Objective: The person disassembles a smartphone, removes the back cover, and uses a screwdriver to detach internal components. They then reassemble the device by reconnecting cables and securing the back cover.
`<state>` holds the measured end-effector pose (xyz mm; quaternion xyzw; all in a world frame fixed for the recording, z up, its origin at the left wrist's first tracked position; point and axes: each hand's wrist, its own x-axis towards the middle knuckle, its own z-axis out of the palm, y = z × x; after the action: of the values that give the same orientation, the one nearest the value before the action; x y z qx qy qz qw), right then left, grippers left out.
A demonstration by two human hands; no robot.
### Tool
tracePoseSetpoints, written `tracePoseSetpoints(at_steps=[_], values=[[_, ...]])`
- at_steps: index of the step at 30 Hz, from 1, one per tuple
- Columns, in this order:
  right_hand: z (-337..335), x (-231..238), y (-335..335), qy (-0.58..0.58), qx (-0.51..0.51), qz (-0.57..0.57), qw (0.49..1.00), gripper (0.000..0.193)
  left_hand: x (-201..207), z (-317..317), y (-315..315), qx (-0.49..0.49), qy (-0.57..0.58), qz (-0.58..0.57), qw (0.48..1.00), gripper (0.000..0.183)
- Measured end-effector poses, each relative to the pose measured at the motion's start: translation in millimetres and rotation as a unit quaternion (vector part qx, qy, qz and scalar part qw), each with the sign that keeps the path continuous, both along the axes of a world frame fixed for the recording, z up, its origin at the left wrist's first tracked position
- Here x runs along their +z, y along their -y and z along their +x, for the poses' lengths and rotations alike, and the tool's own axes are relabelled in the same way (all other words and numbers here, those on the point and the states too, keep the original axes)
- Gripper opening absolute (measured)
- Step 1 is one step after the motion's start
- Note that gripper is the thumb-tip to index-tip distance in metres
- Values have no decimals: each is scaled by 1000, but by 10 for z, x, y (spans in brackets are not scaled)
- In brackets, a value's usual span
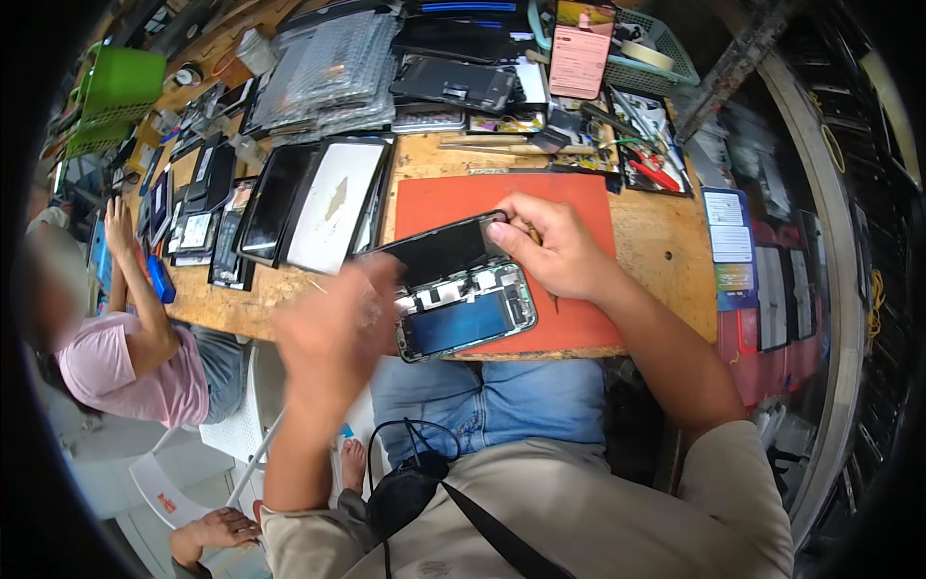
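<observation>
An opened smartphone lies at the near edge of an orange-red mat point(569, 323). Its body point(521, 307) shows a dark blue battery and silver inner parts. The dark phone screen point(444, 254) is lifted away along the far side of the body. My right hand point(559, 246) is closed, pinching the screen's far right corner between thumb and fingers. A thin tool, partly hidden, shows under that hand. My left hand point(338, 323) is over the phone's left end, smeared by motion; its fingers cannot be made out. A thin pale tip juts out beside it.
Tablets and screen panels point(328, 207) lean at the left; bubble-wrapped panels point(328, 72) pile up behind. A lit phone point(581, 48) stands at the back near a green basket point(656, 43). Red-handled pliers point(656, 172) lie at the far right. A person in pink point(145, 367) sits left.
</observation>
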<state>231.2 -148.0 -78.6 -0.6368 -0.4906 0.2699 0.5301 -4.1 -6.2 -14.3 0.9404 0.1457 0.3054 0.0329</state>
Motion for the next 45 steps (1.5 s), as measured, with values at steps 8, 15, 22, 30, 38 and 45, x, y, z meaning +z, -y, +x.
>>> tracePoseSetpoints(at_steps=[8, 15, 22, 30, 38, 45], values=[[-15, -36, 3, -14, -12, 28, 999, 15, -523, 208, 715, -10, -70, 40, 997, 24], [-6, 12, -2, -3, -10, 22, 1000, 14, -302, 250, 560, 3, -154, 88, 984, 21], [-62, -5, -1, 7, -19, 19, 1000, 16, -164, 380, 610, -24, -267, 107, 957, 7], [12, -156, 39, -46, -17, 22, 999, 11, -302, 513, 790, 11, -216, 128, 968, 10], [18, -108, -21, 4, -23, 3, 1000, 14, -376, 409, 688, 23, -151, 82, 985, 11], [29, -159, -7, -5, -19, 13, 1000, 15, -62, 201, 483, 59, -4, -6, 998, 12]])
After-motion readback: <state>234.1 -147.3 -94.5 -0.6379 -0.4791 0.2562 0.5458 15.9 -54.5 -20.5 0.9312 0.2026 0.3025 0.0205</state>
